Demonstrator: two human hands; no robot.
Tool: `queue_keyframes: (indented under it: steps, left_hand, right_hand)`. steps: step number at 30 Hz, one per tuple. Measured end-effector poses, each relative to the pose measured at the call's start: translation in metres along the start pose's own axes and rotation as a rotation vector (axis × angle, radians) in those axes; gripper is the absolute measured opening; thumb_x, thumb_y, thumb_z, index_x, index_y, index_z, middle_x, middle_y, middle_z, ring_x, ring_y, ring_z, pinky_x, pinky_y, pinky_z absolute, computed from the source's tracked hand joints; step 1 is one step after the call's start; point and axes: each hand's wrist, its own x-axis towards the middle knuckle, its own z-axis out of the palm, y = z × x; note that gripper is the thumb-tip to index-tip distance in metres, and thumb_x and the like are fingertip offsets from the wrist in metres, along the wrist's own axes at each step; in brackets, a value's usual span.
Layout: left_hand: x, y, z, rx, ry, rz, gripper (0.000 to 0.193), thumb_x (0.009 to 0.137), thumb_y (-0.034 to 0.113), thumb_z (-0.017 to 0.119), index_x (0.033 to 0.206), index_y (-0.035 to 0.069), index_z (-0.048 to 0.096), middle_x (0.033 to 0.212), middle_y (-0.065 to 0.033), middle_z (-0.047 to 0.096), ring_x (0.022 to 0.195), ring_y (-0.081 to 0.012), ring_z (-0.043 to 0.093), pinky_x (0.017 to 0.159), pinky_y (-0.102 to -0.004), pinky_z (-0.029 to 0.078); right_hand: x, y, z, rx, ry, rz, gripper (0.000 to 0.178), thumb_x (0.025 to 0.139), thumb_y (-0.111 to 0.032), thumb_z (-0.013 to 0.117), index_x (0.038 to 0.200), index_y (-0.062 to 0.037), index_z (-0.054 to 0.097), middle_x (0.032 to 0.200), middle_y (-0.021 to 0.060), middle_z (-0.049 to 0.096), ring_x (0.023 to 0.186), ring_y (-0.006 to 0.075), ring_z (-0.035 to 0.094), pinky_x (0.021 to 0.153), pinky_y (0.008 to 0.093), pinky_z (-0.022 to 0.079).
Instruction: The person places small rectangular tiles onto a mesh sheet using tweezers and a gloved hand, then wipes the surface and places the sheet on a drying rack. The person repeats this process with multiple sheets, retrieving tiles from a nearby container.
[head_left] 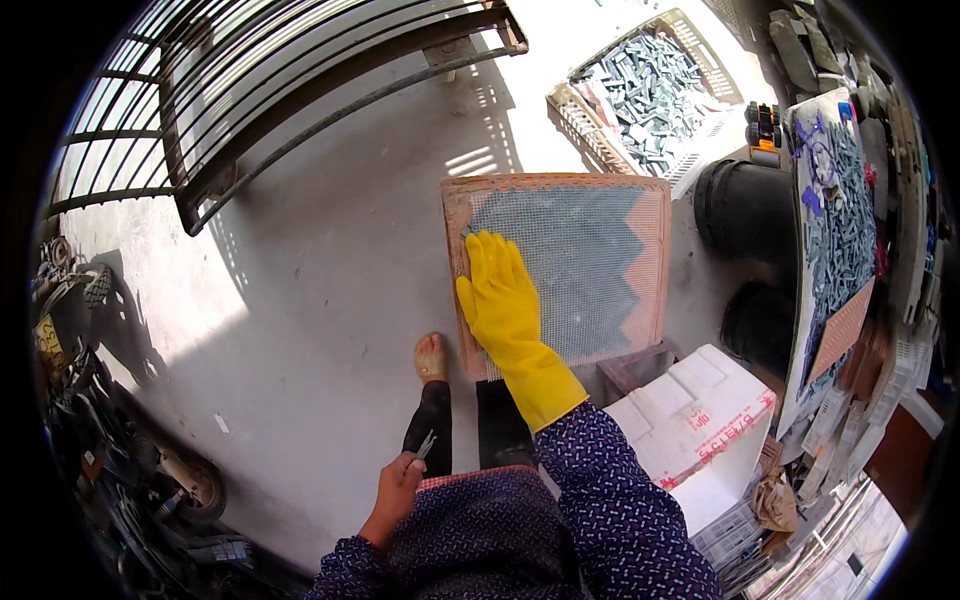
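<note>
My right hand [500,285], in a long yellow rubber glove [540,375], lies with fingers stretched out on the left part of a framed panel [590,270]. The panel has a pinkish-brown rim and a fine grid surface, grey-blue in the middle with a pink zigzag along its right side. A small grey piece [466,231] shows at the gloved fingertips. Down near my lap, my bare left hand [398,485] is closed around a pair of metal tweezers [427,444], tips pointing up and away from me.
A plastic crate [590,140] of grey-blue strips stands beyond the panel. To the right are a white carton [690,415], black buckets [745,210] and a board heaped with more strips [840,230]. A metal rack [330,90] stands far left; a wheeled vehicle [195,485] is at lower left.
</note>
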Motion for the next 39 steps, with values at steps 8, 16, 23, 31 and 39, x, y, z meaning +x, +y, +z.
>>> queue_keyframes:
  steps: [8,16,23,31,39]
  left_hand:
    - [0.002,-0.003,-0.012,-0.055,0.038,0.011,0.021,0.087,0.018,0.047,0.077,0.001,0.054,0.057,0.0014,0.045,0.054,-0.0064,0.040,0.049,-0.0242,0.034]
    - [0.004,-0.015,-0.018,0.017,0.026,0.025,0.021,0.086,0.018,0.047,0.076,0.001,0.053,0.057,0.0005,0.045,0.053,-0.0072,0.042,0.049,-0.0243,0.034]
    - [-0.005,-0.012,-0.009,0.026,0.095,0.076,0.020,0.087,0.016,0.046,0.076,0.001,0.052,0.056,0.0015,0.043,0.052,-0.0063,0.040,0.047,-0.0239,0.033]
    - [0.014,-0.021,0.044,-0.194,0.071,0.057,0.016,0.090,0.015,0.044,0.081,0.002,0.050,0.060,0.0019,0.045,0.051,-0.0049,0.038,0.046,-0.0216,0.031]
    - [0.109,0.006,0.075,-0.814,0.184,0.176,0.027,0.093,0.019,0.042,0.111,-0.001,0.039,0.120,-0.0172,0.049,0.108,-0.0230,0.052,0.089,-0.0326,0.043]
  right_hand:
    - [0.010,-0.012,0.004,-0.013,0.048,0.113,0.049,0.088,-0.024,0.048,0.130,-0.0018,0.038,0.132,0.0154,0.041,0.122,0.0330,0.037,0.106,0.0373,0.025]
    - [0.027,0.081,-0.037,-0.258,0.143,0.213,0.053,0.089,-0.031,0.044,0.133,-0.0039,0.034,0.137,0.0141,0.036,0.129,0.0306,0.029,0.109,0.0391,0.014]
    - [-0.090,0.032,-0.010,-0.302,-0.044,0.297,0.057,0.087,-0.034,0.043,0.134,-0.0027,0.031,0.139,0.0178,0.031,0.129,0.0330,0.028,0.109,0.0443,0.008]
    - [-0.029,0.022,-0.004,-0.044,0.016,-0.182,0.055,0.083,-0.031,0.050,0.127,-0.0004,0.040,0.129,0.0198,0.042,0.121,0.0336,0.038,0.107,0.0464,0.018]
    - [-0.090,0.052,-0.018,-0.258,0.064,0.147,0.058,0.081,-0.031,0.052,0.128,0.0012,0.039,0.133,0.0204,0.039,0.123,0.0357,0.035,0.106,0.0491,0.015]
